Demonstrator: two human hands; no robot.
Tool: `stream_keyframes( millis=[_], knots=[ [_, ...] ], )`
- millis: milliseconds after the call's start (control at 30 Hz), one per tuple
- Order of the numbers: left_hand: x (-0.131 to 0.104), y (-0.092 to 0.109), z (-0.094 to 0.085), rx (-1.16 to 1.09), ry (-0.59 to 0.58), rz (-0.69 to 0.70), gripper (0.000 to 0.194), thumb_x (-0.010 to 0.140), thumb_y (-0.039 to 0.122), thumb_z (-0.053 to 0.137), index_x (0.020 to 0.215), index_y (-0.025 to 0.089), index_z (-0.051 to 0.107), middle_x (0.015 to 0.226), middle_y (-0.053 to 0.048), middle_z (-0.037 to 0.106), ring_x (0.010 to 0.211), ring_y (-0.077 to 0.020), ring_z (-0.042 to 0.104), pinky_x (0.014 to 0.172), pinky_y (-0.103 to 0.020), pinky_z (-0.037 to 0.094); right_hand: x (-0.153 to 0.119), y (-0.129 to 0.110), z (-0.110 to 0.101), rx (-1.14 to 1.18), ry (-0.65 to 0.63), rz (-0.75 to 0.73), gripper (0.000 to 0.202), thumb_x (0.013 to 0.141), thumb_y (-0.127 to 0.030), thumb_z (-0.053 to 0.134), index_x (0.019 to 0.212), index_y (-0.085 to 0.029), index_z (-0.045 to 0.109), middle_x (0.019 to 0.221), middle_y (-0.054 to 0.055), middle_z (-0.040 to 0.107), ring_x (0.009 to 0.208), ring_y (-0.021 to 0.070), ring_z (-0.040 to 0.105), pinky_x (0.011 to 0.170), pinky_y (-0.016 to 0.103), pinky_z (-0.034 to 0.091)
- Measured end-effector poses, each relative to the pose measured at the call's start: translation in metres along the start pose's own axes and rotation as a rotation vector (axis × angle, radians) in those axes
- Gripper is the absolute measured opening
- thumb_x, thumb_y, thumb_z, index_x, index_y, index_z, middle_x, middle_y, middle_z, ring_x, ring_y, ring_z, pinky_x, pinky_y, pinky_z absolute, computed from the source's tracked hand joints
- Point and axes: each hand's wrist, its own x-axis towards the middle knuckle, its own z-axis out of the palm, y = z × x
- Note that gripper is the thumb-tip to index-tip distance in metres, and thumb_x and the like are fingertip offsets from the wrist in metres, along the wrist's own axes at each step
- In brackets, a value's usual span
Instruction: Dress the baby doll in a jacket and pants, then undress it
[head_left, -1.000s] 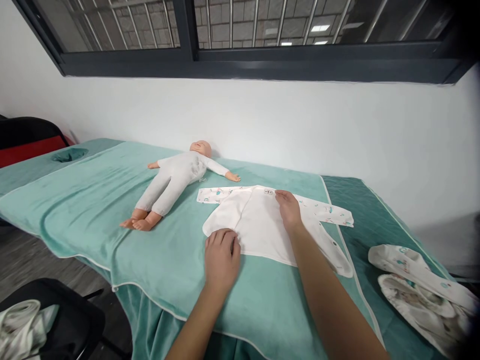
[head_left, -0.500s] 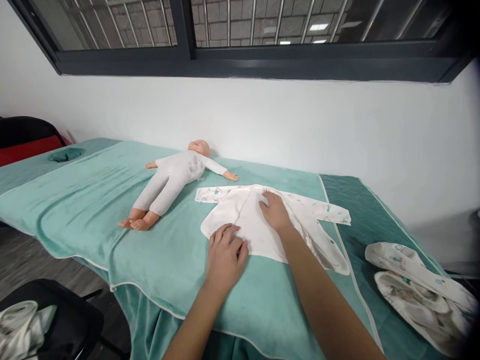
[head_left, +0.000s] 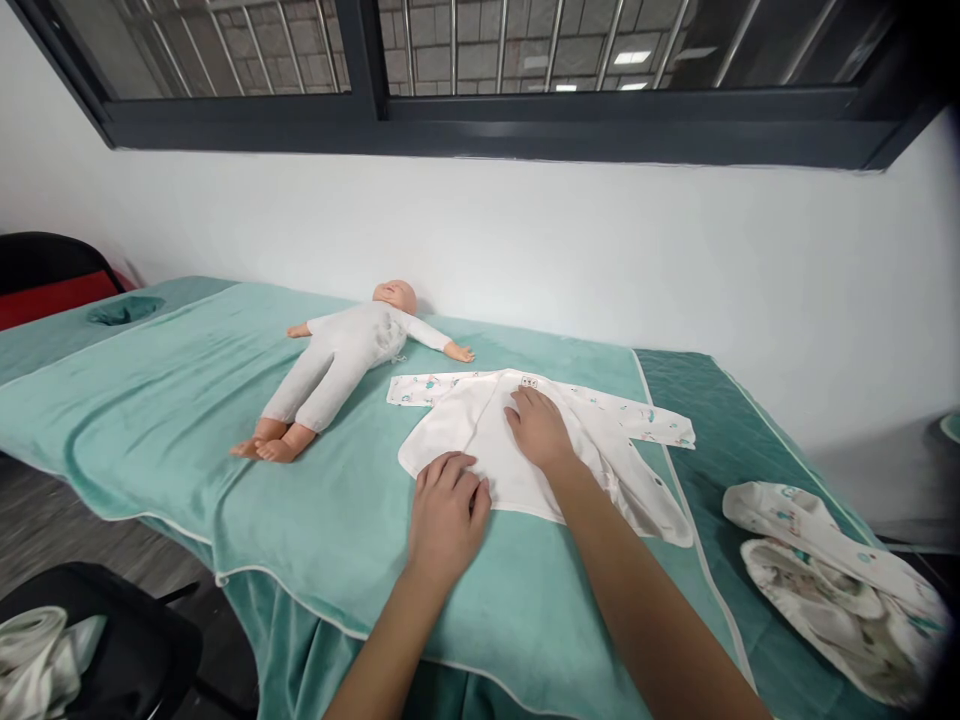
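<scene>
A white baby shirt (head_left: 495, 425) with small printed motifs on its sleeves lies opened out on the green-covered bed. My left hand (head_left: 448, 505) rests at its lower left edge, fingers lightly bent and holding nothing. Over the upper middle of the cloth lies my right hand (head_left: 538, 425), its fingers stretched out towards the collar. To the left, a baby doll (head_left: 349, 345) in a white suit lies on its back, head towards the wall and bare feet towards me.
The green blanket (head_left: 172, 400) drapes over the bed's front edge. More folded printed baby clothes (head_left: 825, 590) lie at the right. A black chair (head_left: 112, 640) with cloths (head_left: 45, 660) on it stands front left. Behind the bed rises a white wall (head_left: 562, 250) beneath a barred window.
My right hand has shifted slightly left over the shirt. The whole view has moved a little; the doll and clothes lie as before.
</scene>
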Motion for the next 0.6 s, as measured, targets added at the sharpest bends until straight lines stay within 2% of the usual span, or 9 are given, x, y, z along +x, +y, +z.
stream_keyframes(
  millis=[367, 500, 600],
  knots=[
    [-0.002, -0.002, 0.002, -0.029, 0.023, -0.004, 0.019, 0.097, 0.022, 0.050, 0.081, 0.020, 0.061, 0.108, -0.004, 0.068, 0.109, -0.0232, 0.057, 0.094, -0.044, 0.043, -0.024, -0.009, -0.011, -0.125, -0.137, 0.048, 0.059, 0.103, -0.049, 0.022, 0.151, -0.019, 0.040, 0.163, 0.008, 0.029, 0.150, 0.0293, 0.026, 0.119, 0.051, 0.022],
    [-0.003, -0.003, 0.000, -0.090, 0.060, -0.001, 0.017, 0.097, 0.021, 0.050, 0.083, 0.020, 0.061, 0.109, -0.004, 0.068, 0.109, -0.0228, 0.058, 0.094, -0.044, 0.045, -0.044, -0.011, -0.018, -0.153, -0.127, 0.049, 0.059, 0.103, -0.049, 0.022, 0.150, -0.018, 0.041, 0.162, 0.010, 0.031, 0.150, 0.0293, 0.026, 0.119, 0.051, 0.023],
    [-0.002, -0.013, -0.008, -0.184, 0.101, -0.002, 0.015, 0.097, 0.020, 0.048, 0.089, 0.021, 0.061, 0.111, -0.005, 0.068, 0.109, -0.0215, 0.059, 0.094, -0.042, 0.046, -0.068, -0.012, -0.025, -0.152, -0.108, 0.001, 0.058, 0.103, -0.049, 0.022, 0.148, -0.018, 0.044, 0.161, 0.009, 0.033, 0.150, 0.0268, 0.027, 0.120, 0.050, 0.023]
  ],
)
